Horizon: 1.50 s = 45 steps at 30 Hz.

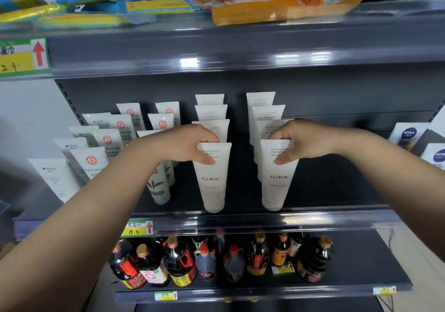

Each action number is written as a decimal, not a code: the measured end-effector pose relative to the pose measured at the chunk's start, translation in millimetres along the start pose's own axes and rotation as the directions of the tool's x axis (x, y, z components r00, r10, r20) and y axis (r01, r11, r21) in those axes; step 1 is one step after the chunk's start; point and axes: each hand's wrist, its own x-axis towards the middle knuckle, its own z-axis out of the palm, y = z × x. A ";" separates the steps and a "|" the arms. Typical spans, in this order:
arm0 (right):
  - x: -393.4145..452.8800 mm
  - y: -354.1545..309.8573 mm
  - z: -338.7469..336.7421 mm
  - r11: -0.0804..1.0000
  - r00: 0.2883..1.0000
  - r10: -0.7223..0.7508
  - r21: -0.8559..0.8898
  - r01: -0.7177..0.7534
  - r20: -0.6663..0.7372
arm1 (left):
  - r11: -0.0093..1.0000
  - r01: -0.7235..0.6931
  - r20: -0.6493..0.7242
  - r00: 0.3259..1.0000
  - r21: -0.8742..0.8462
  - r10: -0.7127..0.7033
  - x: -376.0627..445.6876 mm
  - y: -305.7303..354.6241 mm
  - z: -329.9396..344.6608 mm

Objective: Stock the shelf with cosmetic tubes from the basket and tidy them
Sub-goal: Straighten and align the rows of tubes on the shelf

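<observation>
On the middle shelf (240,215) in front of me, white cosmetic tubes stand cap-down in rows running from the front lip to the dark back panel. My left hand (190,144) has its grip closed on the top of the front tube of the left FLORAL row (213,176): fingers curled over the crimped upper edge, thumb pressed flat on the printed face. My right hand (298,140) does the same with the front tube of the right FLORAL row (275,179), fingers hooked behind the top edge and thumb on the front. Both tubes stand upright, their caps just beside the shelf's front lip, well apart from each other with a bare strip of shelf between them. Behind each one three more tubes of the same kind line up toward the back.

To the left of my left arm stand more white tubes with a round red emblem (90,164), some leaning, and a tube with a green leaf print (157,184). At the far right are blue-logo NIVEA cartons (408,134). The shelf below holds dark sauce bottles (178,261), and the top shelf carries blue and yellow packets (91,5) and an orange bag (277,1). A yellow price tag with a red arrow (138,228) sits on the middle shelf's front rail.
</observation>
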 end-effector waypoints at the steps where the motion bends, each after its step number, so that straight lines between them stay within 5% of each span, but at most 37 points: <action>1: 0.7 0.3 -0.3 1.000 1.000 -0.004 0.004 0.004 0.001 | 1.000 0.000 -0.005 1.000 0.002 0.000 0.1 -0.3 0.0; 8: 1.9 0.9 -1.8 0.995 1.000 -0.020 0.096 0.020 0.000 | 1.000 -0.020 0.013 1.000 -0.014 0.020 0.5 -0.7 -0.9; 12: 3.2 -2.3 -13.7 0.880 0.961 0.007 0.458 0.126 -0.278 | 0.977 -0.026 -0.140 0.990 -0.210 -0.004 0.8 4.5 -15.7; 15: 15.1 7.7 -22.9 0.939 0.889 0.059 0.328 0.105 -0.455 | 0.983 -0.079 -0.332 0.943 -0.167 0.020 11.0 2.4 -30.3; 18: 28.5 15.1 -27.3 0.984 0.940 0.073 0.178 -0.013 -0.333 | 0.994 0.010 -0.302 0.953 -0.105 -0.042 29.9 -6.2 -37.9; 23: 41.7 19.2 -19.4 0.992 0.996 0.093 -0.081 -0.093 -0.014 | 0.992 0.121 -0.040 0.992 0.042 -0.119 56.3 -18.4 -30.4; 45: 38.0 16.2 -21.8 0.990 0.986 0.114 0.069 -0.123 0.122 | 0.998 0.058 0.110 0.992 0.021 -0.060 56.9 -11.7 -22.4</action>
